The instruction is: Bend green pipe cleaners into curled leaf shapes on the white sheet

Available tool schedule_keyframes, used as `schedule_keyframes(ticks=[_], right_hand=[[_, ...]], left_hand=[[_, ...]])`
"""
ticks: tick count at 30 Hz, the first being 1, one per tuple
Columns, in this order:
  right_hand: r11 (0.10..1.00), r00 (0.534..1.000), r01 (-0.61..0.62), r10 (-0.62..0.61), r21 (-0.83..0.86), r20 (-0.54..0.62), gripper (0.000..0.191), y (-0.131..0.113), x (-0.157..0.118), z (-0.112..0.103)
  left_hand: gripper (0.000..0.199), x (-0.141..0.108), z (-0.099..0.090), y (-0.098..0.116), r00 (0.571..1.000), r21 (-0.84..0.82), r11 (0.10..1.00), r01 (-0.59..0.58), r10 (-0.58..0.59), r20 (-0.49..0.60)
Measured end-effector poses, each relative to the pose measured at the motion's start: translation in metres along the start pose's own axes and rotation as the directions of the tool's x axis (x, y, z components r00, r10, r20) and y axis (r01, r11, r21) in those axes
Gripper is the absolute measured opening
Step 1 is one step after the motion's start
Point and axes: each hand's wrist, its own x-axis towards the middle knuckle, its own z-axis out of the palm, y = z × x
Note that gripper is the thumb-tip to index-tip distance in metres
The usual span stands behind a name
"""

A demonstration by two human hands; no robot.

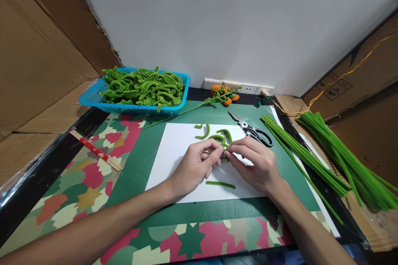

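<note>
We are pinching a slender, fuzzy green stem piece [224,145] between our left hand [199,165] and right hand [257,165], likely for fine control, with black-handled metal scissors [244,125] lying handy.

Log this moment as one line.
left hand: pinching green fuzzy piece | right hand: pinching same piece | scissors: unheld | basket: heaped

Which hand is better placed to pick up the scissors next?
Probably the right hand: the scissors lie just beyond its knuckles, handle end nearest, while the left hand is farther off. Both hands seem to pinch a green chenille piece, though.
</note>
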Motion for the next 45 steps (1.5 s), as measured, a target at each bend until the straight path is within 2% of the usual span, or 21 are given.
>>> schedule_keyframes(ticks=[11, 20, 27, 30, 35, 45], right_hand=[[0.999, 0.999, 0.033, -0.033, 0.006, -0.004, 0.013, 0.0009, 0.0003, -0.0035], [0.998, 0.997, 0.058, -0.060, -0.024, -0.058, 0.016, -0.0001, -0.0021, -0.0042], [0.999, 0.996, 0.036, -0.035, 0.005, -0.084, 0.019, -0.0040, -0.0003, -0.0051], [0.999, 0.997, 0.048, -0.048, -0.005, -0.064, 0.018, -0.0043, 0.0009, -0.0051], [0.995, 0.996, 0.090, -0.089, -0.037, 0.032, 0.011, -0.0010, -0.0005, -0.0027], [0.988, 0.991, 0.109, -0.100, -0.111, 0.085, 0.010, -0.0036, 0.0018, -0.0015]], left_hand=[[0.038, 0.0007, -0.0007, -0.0015, 1.000, -0.013, 1.000, 0.021, -0.021, -0.016], [0.030, 0.0034, -0.0042, -0.0063, 0.999, -0.097, 0.995, 0.014, -0.011, 0.034], [0.032, 0.0023, -0.0036, -0.0023, 0.997, -0.078, 0.997, 0.018, -0.012, 0.077], [0.036, 0.0017, -0.0044, -0.0011, 0.996, -0.056, 0.998, 0.013, -0.008, 0.086], [0.044, 0.0010, -0.0054, -0.0022, 0.997, 0.012, 1.000, -0.009, 0.009, 0.079], [0.038, 0.0027, -0.0017, -0.0001, 1.000, -0.017, 1.000, 0.013, -0.013, 0.018]])
